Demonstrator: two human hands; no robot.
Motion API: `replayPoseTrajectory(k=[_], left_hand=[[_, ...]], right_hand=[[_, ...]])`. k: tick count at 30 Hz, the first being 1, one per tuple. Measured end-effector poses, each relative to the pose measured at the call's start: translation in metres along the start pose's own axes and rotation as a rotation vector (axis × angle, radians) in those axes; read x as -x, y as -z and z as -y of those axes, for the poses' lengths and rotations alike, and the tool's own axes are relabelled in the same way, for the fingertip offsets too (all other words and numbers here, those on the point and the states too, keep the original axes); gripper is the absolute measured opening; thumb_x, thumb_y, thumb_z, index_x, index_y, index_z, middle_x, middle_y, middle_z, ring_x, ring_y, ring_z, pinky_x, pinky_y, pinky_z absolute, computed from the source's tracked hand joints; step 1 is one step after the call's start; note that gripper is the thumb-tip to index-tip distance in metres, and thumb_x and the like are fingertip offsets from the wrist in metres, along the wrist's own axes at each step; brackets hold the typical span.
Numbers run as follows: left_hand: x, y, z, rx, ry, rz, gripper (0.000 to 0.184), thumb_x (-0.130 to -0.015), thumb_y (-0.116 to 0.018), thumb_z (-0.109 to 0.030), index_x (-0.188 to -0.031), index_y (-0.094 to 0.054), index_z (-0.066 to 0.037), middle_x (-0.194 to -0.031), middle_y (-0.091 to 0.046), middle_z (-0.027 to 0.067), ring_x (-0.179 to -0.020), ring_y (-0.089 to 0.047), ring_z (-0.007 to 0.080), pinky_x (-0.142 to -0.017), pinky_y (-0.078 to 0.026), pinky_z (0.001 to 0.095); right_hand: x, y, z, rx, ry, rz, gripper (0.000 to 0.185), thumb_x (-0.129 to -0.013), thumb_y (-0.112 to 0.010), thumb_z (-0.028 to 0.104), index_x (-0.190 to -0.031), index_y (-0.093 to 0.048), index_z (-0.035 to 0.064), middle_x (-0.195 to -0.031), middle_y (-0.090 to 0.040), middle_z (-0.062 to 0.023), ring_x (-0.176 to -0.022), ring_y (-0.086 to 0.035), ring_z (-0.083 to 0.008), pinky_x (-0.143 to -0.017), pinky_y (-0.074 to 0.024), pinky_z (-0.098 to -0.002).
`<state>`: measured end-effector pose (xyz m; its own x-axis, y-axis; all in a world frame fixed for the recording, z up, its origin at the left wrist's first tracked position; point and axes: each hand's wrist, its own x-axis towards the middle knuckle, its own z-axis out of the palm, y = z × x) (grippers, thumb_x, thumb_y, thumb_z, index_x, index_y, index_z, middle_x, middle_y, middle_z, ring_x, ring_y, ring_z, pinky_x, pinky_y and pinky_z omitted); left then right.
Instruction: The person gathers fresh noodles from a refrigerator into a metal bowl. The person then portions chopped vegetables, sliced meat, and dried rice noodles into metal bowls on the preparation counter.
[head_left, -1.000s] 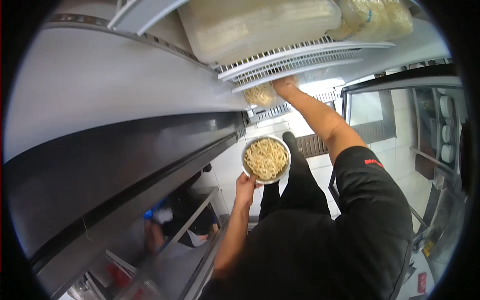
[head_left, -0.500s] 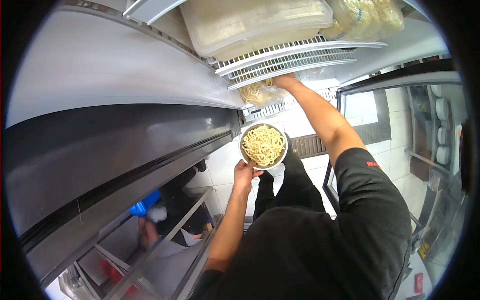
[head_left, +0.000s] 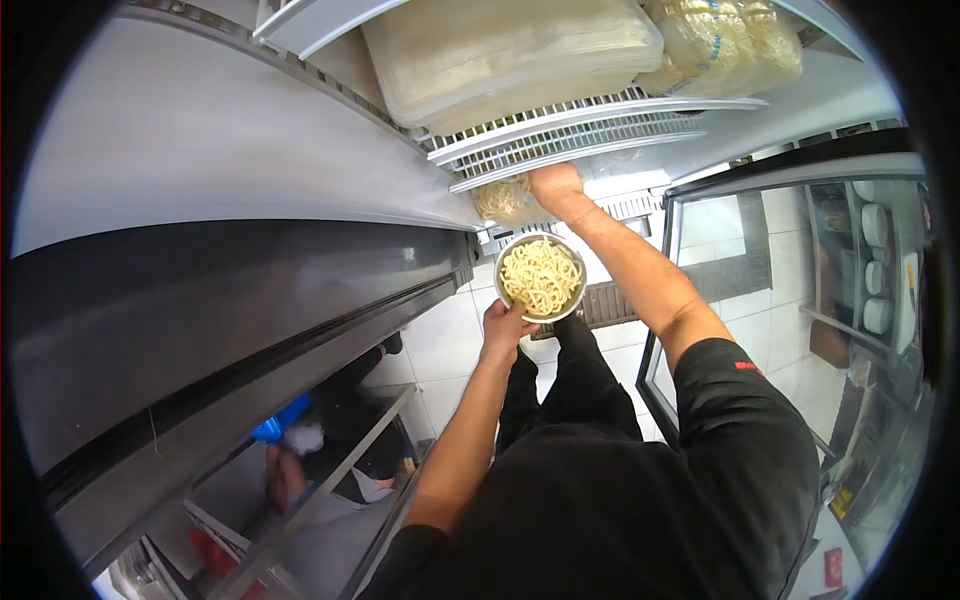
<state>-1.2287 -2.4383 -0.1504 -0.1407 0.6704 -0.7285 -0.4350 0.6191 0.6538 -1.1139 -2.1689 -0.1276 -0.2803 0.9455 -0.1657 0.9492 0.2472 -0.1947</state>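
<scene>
My left hand (head_left: 503, 328) is closed on the near rim of a round metal bowl (head_left: 499, 289), thumb over the edge. Thick pale noodles (head_left: 541, 276) fill the bowl, which is held level above the floor in front of the fridge. Under the lower wire shelf, my right hand (head_left: 557, 184) is curled beside a clear plastic bag of noodles (head_left: 505, 203). Its fingertips are turned away, so what they grip is hidden.
A large lidded plastic container (head_left: 515, 60) and bagged noodles (head_left: 725, 45) rest on the wire shelf (head_left: 590, 135) overhead. An open glass door (head_left: 715, 225) stands to the right. Through the glass on the left, a person's arm (head_left: 285, 478) shows near a blue object (head_left: 283, 418).
The bowl and my left hand have moved slightly up and to the right. My right hand has drawn out a little from under the shelf, and more of it shows.
</scene>
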Motion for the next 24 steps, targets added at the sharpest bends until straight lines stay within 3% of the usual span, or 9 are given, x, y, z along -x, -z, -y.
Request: replayPoseTrajectory(k=[1,2,5,9,11,16,20,23,24], left_hand=[[-0.011,-0.008,0.0,-0.001,0.002,-0.002,0.02,-0.097,-0.059,-0.008,-0.112,-0.057,0.004,-0.105,-0.068,0.0182,-0.079,-0.073,0.0258,-0.064,-0.065,0.0338],[-0.02,-0.019,-0.006,0.001,-0.005,-0.001,0.02,-0.096,-0.058,-0.007,-0.113,-0.057,0.005,-0.106,-0.068,0.019,-0.08,-0.073,0.0268,-0.065,-0.065,0.0344],[-0.062,-0.06,-0.032,0.027,0.035,-0.018,0.026,-0.095,-0.054,-0.003,-0.119,-0.052,0.006,-0.111,-0.065,0.0227,-0.085,-0.073,0.0331,-0.068,-0.066,0.0384],[-0.113,-0.082,-0.04,0.15,0.047,-0.064,0.033,-0.093,-0.052,0.001,-0.125,-0.046,0.005,-0.116,-0.063,0.0229,-0.093,-0.071,0.0373,-0.076,-0.066,0.0435],[-0.125,-0.078,-0.039,0.184,0.006,-0.06,0.026,-0.094,-0.055,-0.004,-0.118,-0.052,0.005,-0.112,-0.065,0.0213,-0.091,-0.072,0.0323,-0.07,-0.066,0.0402],[-0.119,-0.094,-0.047,0.189,0.056,-0.007,0.026,-0.098,-0.053,-0.005,-0.123,-0.053,0.001,-0.115,-0.066,0.017,-0.093,-0.072,0.0315,-0.077,-0.066,0.0409],[-0.102,-0.106,-0.051,0.151,0.056,0.011,0.023,-0.099,-0.055,-0.009,-0.12,-0.056,-0.001,-0.115,-0.067,0.0154,-0.094,-0.072,0.0294,-0.078,-0.065,0.0403],[-0.098,-0.093,-0.029,0.253,0.013,0.051,0.022,-0.099,-0.056,-0.011,-0.119,-0.057,-0.002,-0.115,-0.067,0.0157,-0.094,-0.072,0.0284,-0.078,-0.065,0.0396],[-0.094,-0.089,-0.025,0.249,0.011,0.058,0.023,-0.1,-0.058,-0.013,-0.121,-0.058,-0.006,-0.114,-0.068,0.0103,-0.091,-0.072,0.0221,-0.072,-0.063,0.0333]], right_hand=[[0.004,0.003,0.003,0.02,-0.005,0.059,0.036,-0.096,-0.048,0.022,-0.123,-0.067,0.0088,-0.128,-0.066,-0.0174,-0.113,-0.066,-0.0352,-0.095,-0.0536,-0.0459],[0.01,0.011,0.006,-0.077,-0.064,0.045,0.033,-0.089,-0.056,0.015,-0.119,-0.067,0.0047,-0.116,-0.069,-0.0223,-0.106,-0.068,-0.0375,-0.092,-0.0549,-0.0442],[-0.004,0.0,-0.008,-0.221,-0.153,0.135,0.034,-0.087,-0.057,0.012,-0.118,-0.067,0.0027,-0.115,-0.068,-0.0254,-0.105,-0.067,-0.0414,-0.092,-0.0537,-0.0469],[0.015,0.007,-0.019,-0.48,-0.145,-0.029,0.033,-0.088,-0.057,0.011,-0.119,-0.064,-0.0004,-0.11,-0.067,-0.0299,-0.103,-0.065,-0.0459,-0.091,-0.052,-0.0503],[0.037,0.018,-0.014,-0.545,-0.12,-0.044,0.033,-0.09,-0.057,0.013,-0.12,-0.062,-0.0008,-0.108,-0.067,-0.0315,-0.102,-0.065,-0.0468,-0.091,-0.0519,-0.0511],[0.084,0.035,-0.007,-0.626,-0.015,-0.15,0.024,-0.094,-0.058,0.016,-0.108,-0.058,-0.0029,-0.089,-0.067,-0.0314,-0.09,-0.064,-0.0499,-0.079,-0.05,-0.0565],[0.126,0.069,0.006,-0.689,-0.013,-0.117,0.013,-0.096,-0.056,0.01,-0.097,-0.053,-0.0023,-0.084,-0.063,-0.031,-0.088,-0.061,-0.0512,-0.073,-0.0468,-0.0555],[0.149,0.066,0.009,-0.653,-0.03,-0.064,0.012,-0.097,-0.055,0.01,-0.099,-0.052,-0.0018,-0.084,-0.063,-0.0311,-0.088,-0.061,-0.0511,-0.073,-0.0471,-0.0553],[0.152,0.054,0.006,-0.627,-0.031,-0.086,0.011,-0.096,-0.055,0.008,-0.099,-0.051,-0.0014,-0.085,-0.063,-0.0309,-0.088,-0.061,-0.0506,-0.073,-0.047,-0.0556]])
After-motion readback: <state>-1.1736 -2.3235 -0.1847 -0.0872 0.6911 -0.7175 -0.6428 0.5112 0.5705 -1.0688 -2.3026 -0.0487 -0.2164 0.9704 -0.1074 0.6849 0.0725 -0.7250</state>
